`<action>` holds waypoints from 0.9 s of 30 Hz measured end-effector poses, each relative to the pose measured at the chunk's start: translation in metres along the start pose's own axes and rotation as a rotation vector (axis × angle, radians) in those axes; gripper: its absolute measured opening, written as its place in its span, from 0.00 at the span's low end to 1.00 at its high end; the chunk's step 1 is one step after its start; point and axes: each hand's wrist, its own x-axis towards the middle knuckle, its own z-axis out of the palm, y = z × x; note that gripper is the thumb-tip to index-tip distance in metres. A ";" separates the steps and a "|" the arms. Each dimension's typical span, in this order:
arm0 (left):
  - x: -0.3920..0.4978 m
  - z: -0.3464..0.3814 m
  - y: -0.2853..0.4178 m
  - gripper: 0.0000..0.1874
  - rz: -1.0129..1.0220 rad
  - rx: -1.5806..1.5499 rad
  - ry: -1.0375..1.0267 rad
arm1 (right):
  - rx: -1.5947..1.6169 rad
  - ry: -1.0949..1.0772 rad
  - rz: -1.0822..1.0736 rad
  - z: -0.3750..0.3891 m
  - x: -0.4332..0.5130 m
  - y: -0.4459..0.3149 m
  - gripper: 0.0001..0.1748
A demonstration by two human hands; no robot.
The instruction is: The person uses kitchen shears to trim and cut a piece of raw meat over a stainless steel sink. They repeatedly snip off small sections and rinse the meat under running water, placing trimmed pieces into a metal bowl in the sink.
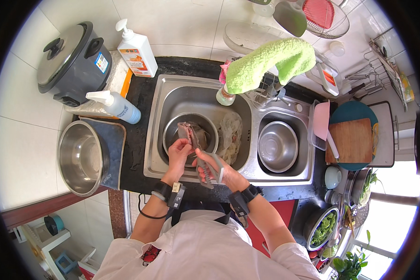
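My left hand (179,154) pinches the near end of a fish (187,131), whose cut, reddish flesh faces up. In my right hand (227,171) are grey-handled kitchen scissors (218,167). Their blades are mostly hidden by the fish and my fingers. Both hands are over a round steel bowl (167,123) in the larger basin of the steel sink (196,91). More greyish fish (202,137) lies inside the bowl, partly covered by the raised piece. A crumpled clear plastic bag (230,134) rests beside the bowl, to its right.
The faucet, draped with a green towel (266,59), overhangs the larger basin. Another steel bowl (278,147) sits in the smaller basin. Left are a large steel bowl (82,157), a spray bottle (120,108) and a pump bottle (138,52). A wooden cutting board (351,140) stands right.
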 end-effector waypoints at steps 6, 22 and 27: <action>-0.002 -0.003 0.000 0.04 -0.003 0.064 -0.052 | -0.251 0.084 -0.150 -0.011 0.007 0.002 0.29; 0.004 -0.005 0.050 0.55 0.196 0.385 -0.200 | -0.550 -0.005 -0.221 -0.032 -0.016 -0.008 0.29; 0.007 -0.004 0.046 0.41 0.082 0.356 -0.316 | -0.460 -0.058 -0.268 -0.035 -0.027 -0.017 0.27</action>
